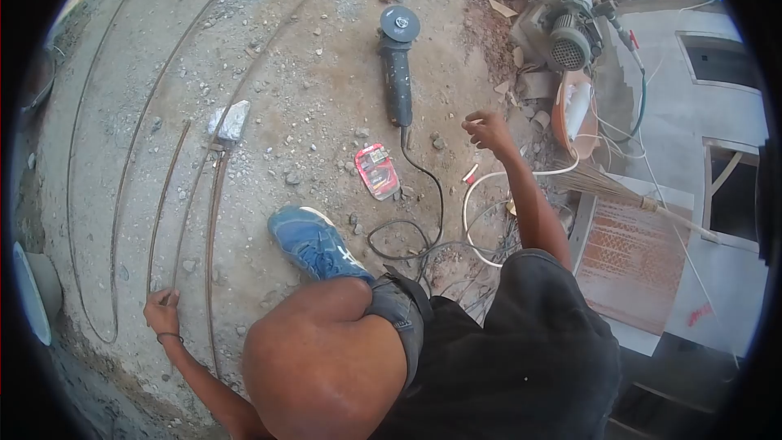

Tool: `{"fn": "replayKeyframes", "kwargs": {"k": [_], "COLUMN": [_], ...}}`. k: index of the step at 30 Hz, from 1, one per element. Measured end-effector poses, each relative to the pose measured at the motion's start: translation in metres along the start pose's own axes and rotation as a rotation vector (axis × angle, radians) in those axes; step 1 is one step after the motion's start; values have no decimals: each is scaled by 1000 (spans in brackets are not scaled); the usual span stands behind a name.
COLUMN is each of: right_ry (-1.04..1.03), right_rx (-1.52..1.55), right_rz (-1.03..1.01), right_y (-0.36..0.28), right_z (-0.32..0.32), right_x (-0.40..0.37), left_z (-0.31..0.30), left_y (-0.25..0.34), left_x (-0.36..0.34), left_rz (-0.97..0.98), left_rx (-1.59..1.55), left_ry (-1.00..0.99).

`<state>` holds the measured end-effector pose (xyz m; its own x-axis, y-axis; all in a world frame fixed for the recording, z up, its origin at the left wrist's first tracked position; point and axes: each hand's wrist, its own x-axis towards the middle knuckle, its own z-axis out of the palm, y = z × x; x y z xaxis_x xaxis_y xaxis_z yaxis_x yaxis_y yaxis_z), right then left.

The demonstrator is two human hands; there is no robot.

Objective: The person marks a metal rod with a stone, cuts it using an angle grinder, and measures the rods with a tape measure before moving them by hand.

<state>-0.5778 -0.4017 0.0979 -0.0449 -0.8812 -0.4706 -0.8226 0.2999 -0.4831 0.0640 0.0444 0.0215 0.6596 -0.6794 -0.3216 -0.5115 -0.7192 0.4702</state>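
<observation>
At the lower left, my left hand (163,312) is closed with its fingers pinched at the lower end of a thin metal rod (165,204). Other long rods (213,236) lie beside it, passing by a silvery block (231,121) on the dusty ground. My right hand (487,130) is held out on the right with its fingers partly curled and apart, holding nothing. Left of it, an angle grinder (397,73) lies with its disc toward the top. A red and clear packet (377,171) sits between the grinder and my blue shoe (314,240).
Black cable (440,195) and a white hose (467,210) loop near my right foot side. At the right are a motor (569,43), an orange basin (562,118), a stick broom (611,187) and a patterned board (631,261). A pale bucket (41,285) stands far left.
</observation>
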Motion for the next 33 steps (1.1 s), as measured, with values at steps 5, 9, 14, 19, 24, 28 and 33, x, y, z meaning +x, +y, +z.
{"fn": "replayKeyframes", "kwargs": {"k": [5,9,14,19,24,28,33], "right_ry": [-46,-125,-200,-354,-531,-724,-1022], "right_rx": [-196,-147,-214,-257,-335,-360,-534], "right_rz": [-31,-181,-588,-910,-1212,-1390,-1447], "right_y": [5,-41,-145,-254,-330,-370,-401], "right_z": [17,48,94,155,220,263,292], "right_x": [-3,-16,-49,-98,-157,-219,-265], "left_z": [8,7,-22,-127,-241,-288,-218], "left_y": [11,28,48,82,101,21,-162], "left_x": [-3,-5,7,21,-63,-199,-446], "left_rz": [-27,-84,-62,191,222,15,-730], "left_rx": [53,124,84,339,543,57,-457], "left_ry": [-73,-118,-82,-7,-100,301,1051]}}
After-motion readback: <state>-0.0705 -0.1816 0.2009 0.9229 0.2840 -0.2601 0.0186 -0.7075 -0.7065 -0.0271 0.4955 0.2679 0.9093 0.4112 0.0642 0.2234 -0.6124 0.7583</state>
